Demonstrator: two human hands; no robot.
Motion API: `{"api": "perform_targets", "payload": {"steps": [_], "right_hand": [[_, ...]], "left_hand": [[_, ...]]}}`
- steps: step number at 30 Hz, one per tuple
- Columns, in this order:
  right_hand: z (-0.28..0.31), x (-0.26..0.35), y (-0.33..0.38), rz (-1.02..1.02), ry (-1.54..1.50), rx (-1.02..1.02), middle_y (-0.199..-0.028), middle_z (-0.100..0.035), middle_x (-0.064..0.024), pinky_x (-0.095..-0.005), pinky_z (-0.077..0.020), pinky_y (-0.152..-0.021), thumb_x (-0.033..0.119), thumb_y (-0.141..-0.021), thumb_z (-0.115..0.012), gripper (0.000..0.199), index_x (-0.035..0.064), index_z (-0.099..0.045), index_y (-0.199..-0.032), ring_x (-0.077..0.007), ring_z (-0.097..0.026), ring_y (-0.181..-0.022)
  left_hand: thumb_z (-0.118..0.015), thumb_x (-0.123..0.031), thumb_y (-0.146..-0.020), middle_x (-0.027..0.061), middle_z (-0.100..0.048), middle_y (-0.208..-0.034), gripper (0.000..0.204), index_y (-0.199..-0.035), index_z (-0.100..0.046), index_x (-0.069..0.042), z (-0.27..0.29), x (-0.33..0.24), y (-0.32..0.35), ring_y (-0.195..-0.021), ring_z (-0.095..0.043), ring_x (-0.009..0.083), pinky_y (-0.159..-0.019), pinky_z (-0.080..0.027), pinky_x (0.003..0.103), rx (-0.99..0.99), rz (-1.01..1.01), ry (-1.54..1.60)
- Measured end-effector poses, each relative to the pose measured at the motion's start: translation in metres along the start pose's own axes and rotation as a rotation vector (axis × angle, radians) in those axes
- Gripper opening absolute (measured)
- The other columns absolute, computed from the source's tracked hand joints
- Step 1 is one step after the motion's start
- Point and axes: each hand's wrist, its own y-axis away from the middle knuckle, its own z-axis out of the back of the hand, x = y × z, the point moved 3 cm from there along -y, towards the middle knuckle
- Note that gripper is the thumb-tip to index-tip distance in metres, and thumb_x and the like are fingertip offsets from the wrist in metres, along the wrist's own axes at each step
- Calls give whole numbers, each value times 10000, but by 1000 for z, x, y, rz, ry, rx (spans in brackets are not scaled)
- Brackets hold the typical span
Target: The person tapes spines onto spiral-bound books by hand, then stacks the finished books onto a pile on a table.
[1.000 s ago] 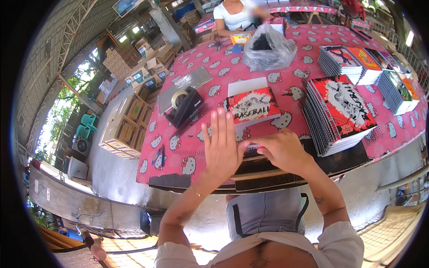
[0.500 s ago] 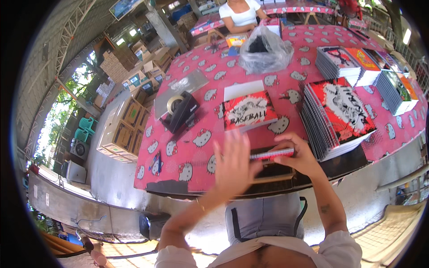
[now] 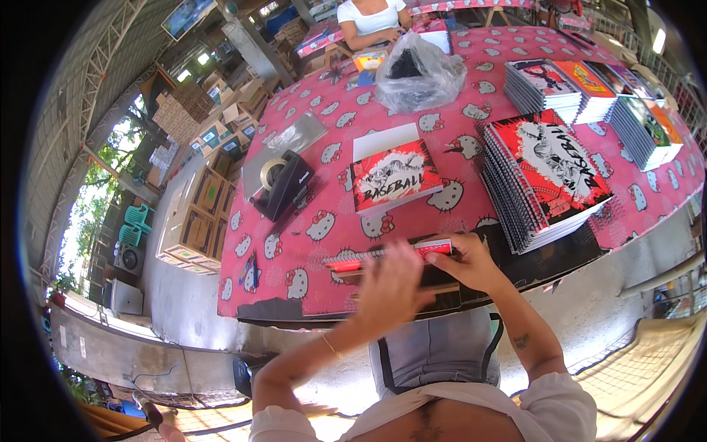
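Note:
At the near edge of the table, my right hand (image 3: 470, 264) grips the right end of a spiral-bound notebook (image 3: 345, 264) with a red cover, seen nearly edge-on. My left hand (image 3: 390, 286) is over the notebook's middle, its fingers smeared by motion; whether it touches the notebook I cannot tell. Just beyond lies a small stack of red, white and black covers (image 3: 396, 174), with a white sheet or board (image 3: 385, 140) showing behind it. To the right rises a tall stack of spiral notebooks (image 3: 549, 173) with similar covers.
A black tape dispenser (image 3: 283, 188) and clear plastic sheets (image 3: 298, 136) are on the left. Farther back are a clear plastic bag (image 3: 420, 74) with dark contents and several notebook stacks (image 3: 545, 87). A person (image 3: 373, 20) sits across the pink table. Cartons (image 3: 195, 221) stand on the floor.
The notebook and my right hand have shifted left, and more of the notebook's left end shows. My left hand has dropped nearer the table edge. The view has tilted slightly.

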Motion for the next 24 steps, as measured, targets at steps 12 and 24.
{"api": "perform_targets", "payload": {"steps": [12, 24], "right_hand": [[-7, -1, -4, -15, 307, 67, -784, -692, -141, -328, -459, -568, 130, -922, -749, 243, 29, -737, -1142, -203, -586, -596], [-12, 7, -8, 128, 282, 56, -1000, -717, -196, -414, -540, -763, 126, -893, -747, 300, 11, -695, -1165, -369, -698, -883]], "left_hand": [[-457, -588, -1017, 351, -297, -1610, 881, -1550, -304, 96, -6, 29, -24, -1526, -260, 494, -1196, -157, 681, -391, 15, 29], [-414, -530, -1051, 341, -277, -1625, 840, -1541, -282, 139, -15, 2, -5, -1530, -257, 485, -1215, -147, 651, -430, -80, 326]]}}
